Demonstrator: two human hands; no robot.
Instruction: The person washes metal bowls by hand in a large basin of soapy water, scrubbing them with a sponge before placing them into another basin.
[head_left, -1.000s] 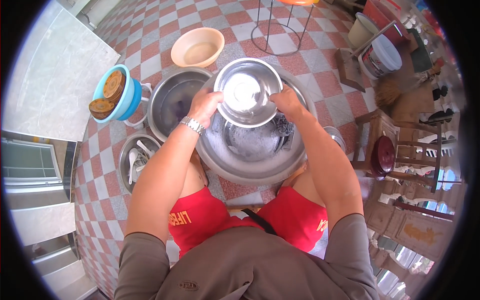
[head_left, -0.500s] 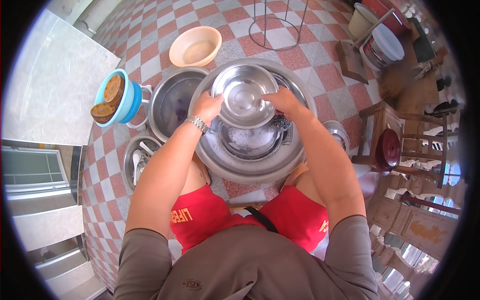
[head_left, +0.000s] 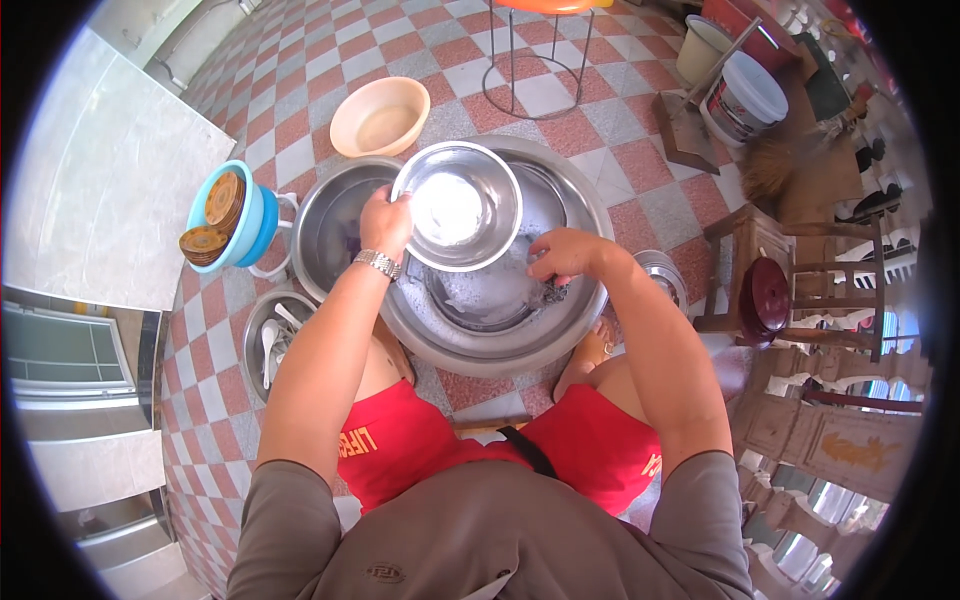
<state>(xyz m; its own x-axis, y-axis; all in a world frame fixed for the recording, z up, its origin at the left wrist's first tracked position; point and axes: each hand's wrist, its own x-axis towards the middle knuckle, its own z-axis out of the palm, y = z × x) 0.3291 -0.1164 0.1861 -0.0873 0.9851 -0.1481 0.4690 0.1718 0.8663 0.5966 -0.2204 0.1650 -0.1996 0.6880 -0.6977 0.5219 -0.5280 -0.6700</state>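
Note:
A shiny steel bowl (head_left: 447,205) is tilted over a large round steel basin (head_left: 440,345). My left hand (head_left: 385,222), a metal watch on its wrist, is closed on the bowl's left rim. My right hand (head_left: 568,254) is off the bowl, low over the basin's right side. Its fingers are curled, with a dark, wiry scourer (head_left: 553,291) showing beneath them. A wide dish with foamy water (head_left: 490,292) lies inside the basin, partly hidden by the bowl.
Left of the basin stand a steel basin of water (head_left: 315,225), a pan of spoons (head_left: 258,340) and a blue basin with brown plates (head_left: 205,265). A peach basin (head_left: 380,115) and wire-legged stool (head_left: 535,85) are farther off. Steel dishes (head_left: 660,272) sit at right.
My right hand has let go of the bowl's right rim and come down toward me with the scourer. My left hand has tilted the bowl and shifted it left. The view has shifted slightly.

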